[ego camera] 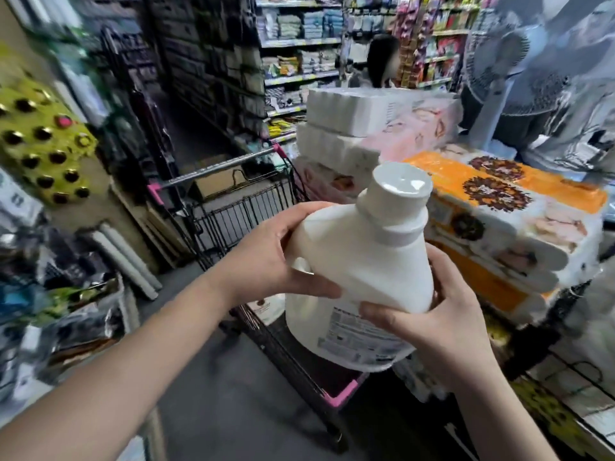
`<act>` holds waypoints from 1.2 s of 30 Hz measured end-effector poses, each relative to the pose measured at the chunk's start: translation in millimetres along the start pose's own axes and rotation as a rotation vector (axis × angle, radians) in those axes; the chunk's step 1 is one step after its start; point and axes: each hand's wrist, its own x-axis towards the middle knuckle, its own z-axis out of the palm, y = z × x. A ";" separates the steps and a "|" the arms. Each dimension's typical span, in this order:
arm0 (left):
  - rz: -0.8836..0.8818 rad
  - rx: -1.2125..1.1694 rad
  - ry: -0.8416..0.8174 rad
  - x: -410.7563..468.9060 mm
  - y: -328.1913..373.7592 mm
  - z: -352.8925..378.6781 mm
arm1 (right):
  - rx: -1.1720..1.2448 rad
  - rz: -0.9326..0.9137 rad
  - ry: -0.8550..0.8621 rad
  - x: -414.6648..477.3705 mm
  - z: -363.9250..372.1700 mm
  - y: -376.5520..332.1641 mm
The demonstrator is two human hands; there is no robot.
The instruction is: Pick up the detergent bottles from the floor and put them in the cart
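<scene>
A large white detergent bottle with a white cap and a printed label low on its side is held tilted in the air above the black wire cart. My left hand grips its handle side. My right hand supports it from below and behind. The cart has pink corner trim and a grey handle bar, and its near corner sits under the bottle. Part of a pale package shows inside the cart below my left hand.
Stacked tissue packs, white and orange, stand right beside the cart. A standing fan is behind them. Shelves line the aisle ahead, where a person stands. Cluttered goods and rolled mats crowd the left side.
</scene>
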 end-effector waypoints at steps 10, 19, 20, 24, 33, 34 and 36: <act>-0.010 0.062 0.030 70.8 -69.1 -67.2 | 0.037 -0.048 -0.041 99.9 73.8 32.2; -0.069 0.071 -0.046 131.2 -129.1 -89.6 | 0.025 0.015 -0.021 145.3 113.0 71.8; -0.088 0.060 -0.065 135.0 -137.3 -90.8 | 0.015 0.031 -0.019 147.7 117.5 75.6; -0.157 0.001 -0.147 149.1 -172.4 -94.7 | -0.027 0.090 0.010 152.0 138.0 93.4; -0.166 -0.073 -0.395 182.1 -264.7 -100.5 | -0.106 0.357 0.157 141.0 200.8 126.1; -0.166 -0.078 -0.426 185.7 -275.7 -102.4 | -0.121 0.385 0.177 139.9 208.8 128.6; -0.157 -0.097 -0.472 191.8 -297.3 -104.6 | -0.150 0.431 0.202 139.0 222.7 134.6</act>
